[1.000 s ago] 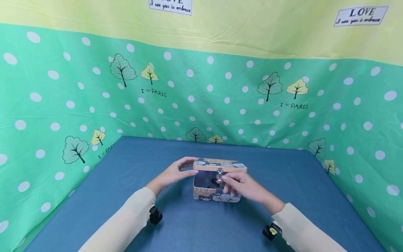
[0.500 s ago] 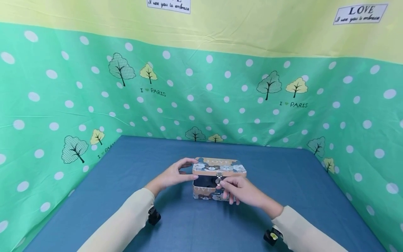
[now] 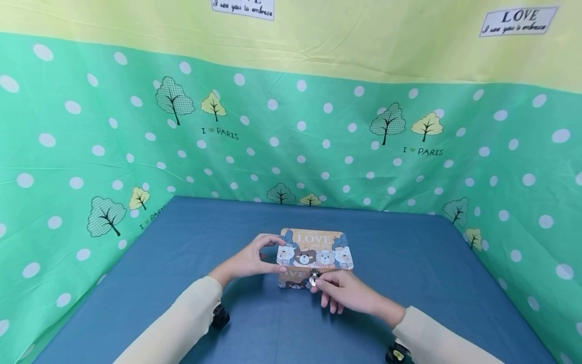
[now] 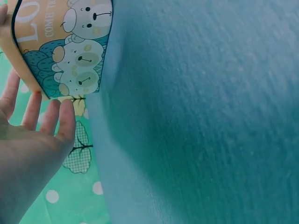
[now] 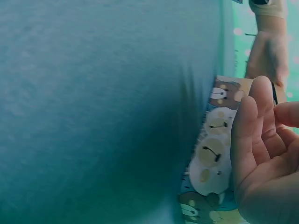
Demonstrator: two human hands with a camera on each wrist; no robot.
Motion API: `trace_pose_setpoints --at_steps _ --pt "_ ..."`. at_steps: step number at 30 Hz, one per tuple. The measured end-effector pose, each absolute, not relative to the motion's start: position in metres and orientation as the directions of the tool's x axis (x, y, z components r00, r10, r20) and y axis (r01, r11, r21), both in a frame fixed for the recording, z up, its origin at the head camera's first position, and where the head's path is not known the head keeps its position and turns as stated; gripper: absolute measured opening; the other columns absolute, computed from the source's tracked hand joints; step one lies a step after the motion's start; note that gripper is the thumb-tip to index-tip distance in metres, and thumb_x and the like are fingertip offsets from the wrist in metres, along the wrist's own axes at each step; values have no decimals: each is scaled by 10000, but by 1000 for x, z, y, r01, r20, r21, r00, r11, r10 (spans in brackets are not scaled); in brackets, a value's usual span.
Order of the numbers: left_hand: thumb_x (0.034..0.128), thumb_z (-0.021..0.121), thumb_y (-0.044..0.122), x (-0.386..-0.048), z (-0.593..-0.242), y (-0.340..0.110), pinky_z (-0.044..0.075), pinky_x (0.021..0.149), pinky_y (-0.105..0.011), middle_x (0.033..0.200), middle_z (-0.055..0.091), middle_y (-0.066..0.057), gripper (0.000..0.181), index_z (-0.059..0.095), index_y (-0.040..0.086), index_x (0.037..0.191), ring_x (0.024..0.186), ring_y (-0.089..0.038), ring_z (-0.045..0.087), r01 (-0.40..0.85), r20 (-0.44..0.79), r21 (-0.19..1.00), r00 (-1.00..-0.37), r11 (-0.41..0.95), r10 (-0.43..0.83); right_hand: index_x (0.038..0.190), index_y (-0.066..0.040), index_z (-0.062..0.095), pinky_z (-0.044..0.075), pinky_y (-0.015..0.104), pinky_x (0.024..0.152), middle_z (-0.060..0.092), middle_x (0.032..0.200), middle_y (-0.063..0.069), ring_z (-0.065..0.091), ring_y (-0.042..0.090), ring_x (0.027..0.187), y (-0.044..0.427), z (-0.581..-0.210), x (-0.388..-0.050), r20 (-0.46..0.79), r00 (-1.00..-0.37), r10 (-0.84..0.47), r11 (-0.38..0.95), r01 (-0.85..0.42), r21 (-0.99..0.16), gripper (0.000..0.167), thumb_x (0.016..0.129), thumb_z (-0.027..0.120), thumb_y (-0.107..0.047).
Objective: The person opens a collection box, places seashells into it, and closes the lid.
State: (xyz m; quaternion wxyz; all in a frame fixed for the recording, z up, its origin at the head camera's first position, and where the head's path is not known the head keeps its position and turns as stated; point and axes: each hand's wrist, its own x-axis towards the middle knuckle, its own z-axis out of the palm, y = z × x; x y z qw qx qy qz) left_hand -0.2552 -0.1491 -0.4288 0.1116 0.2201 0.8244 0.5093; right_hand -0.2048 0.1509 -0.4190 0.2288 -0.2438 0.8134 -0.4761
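Note:
A small tin box [image 3: 311, 246] with printed bears and the word LOVE stands on the blue table, its hinged lid down. At its left end my left hand [image 3: 251, 257] holds the box, fingers along the lid's edge and thumb by the front corner. In the left wrist view, the fingertips touch the edge of the box [image 4: 70, 56]. My right hand [image 3: 347, 293] is at the front, pinching the metal clasp [image 3: 313, 278] between thumb and forefinger. From the right wrist, the hand [image 5: 266, 154] covers part of the box's printed front [image 5: 212, 154]; the clasp is hidden there.
The blue tabletop [image 3: 254, 323] spreads around the box. Behind and at both sides hangs a green and yellow cloth [image 3: 300, 126] with dots and trees. A black wrist camera [image 3: 221, 317] sits on the left sleeve, with another [image 3: 396, 354] on the right.
The lid has swung down from partly raised, covering the dark inside. My right hand has come down and nearer with the clasp, and my left thumb has moved lower.

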Motion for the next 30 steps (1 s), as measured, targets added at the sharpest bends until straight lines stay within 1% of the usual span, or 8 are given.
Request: trace_pose_setpoints --at_steps 4,12,17,21,24,30 --pt "819 840 350 -254 -429 -149 406 1053 -527 1468 356 -39 557 601 222 1306 1385 -323 340 242 32 887 -882 393 470 1092 -53 733 546 417 486 673 738 52 615 180 559 150 -423 -204 -156 -777 -609 436 -164 -885 344 1071 503 -307" --pt "867 796 367 -254 -429 -147 426 1038 -493 1425 386 -24 464 620 227 1272 1373 -310 356 242 39 883 -892 402 450 1083 -56 737 534 357 474 674 738 49 607 169 564 150 -424 -203 -165 -778 -606 443 -159 -882 347 1072 501 -310" --pt "833 827 345 -255 -431 -146 449 1005 -486 1411 399 -32 474 630 215 1244 1352 -311 379 277 66 866 -889 417 454 1065 -55 741 531 339 474 676 732 48 599 153 563 148 -427 -201 -187 -777 -601 448 -133 -884 340 1076 494 -289" --pt "824 832 344 -256 -432 -146 448 999 -492 1407 398 -38 496 624 211 1254 1347 -313 379 286 67 858 -886 427 459 1038 -55 740 530 339 463 677 716 45 596 148 550 145 -432 -200 -193 -788 -584 450 -116 -886 330 1079 489 -265" --pt "822 834 349 -255 -431 -147 446 999 -490 1406 397 -40 508 619 214 1263 1347 -311 375 280 59 858 -887 432 458 1034 -53 736 532 336 457 675 708 47 596 142 542 143 -434 -200 -215 -796 -566 448 -78 -891 337 1080 485 -273" --pt "820 836 358 -254 -430 -147 440 1002 -503 1414 393 -38 517 619 219 1268 1348 -311 371 261 41 863 -890 432 454 1097 -24 724 511 309 438 666 707 58 570 125 527 138 -432 -198 -286 -794 -537 427 36 -903 384 1086 447 -291"
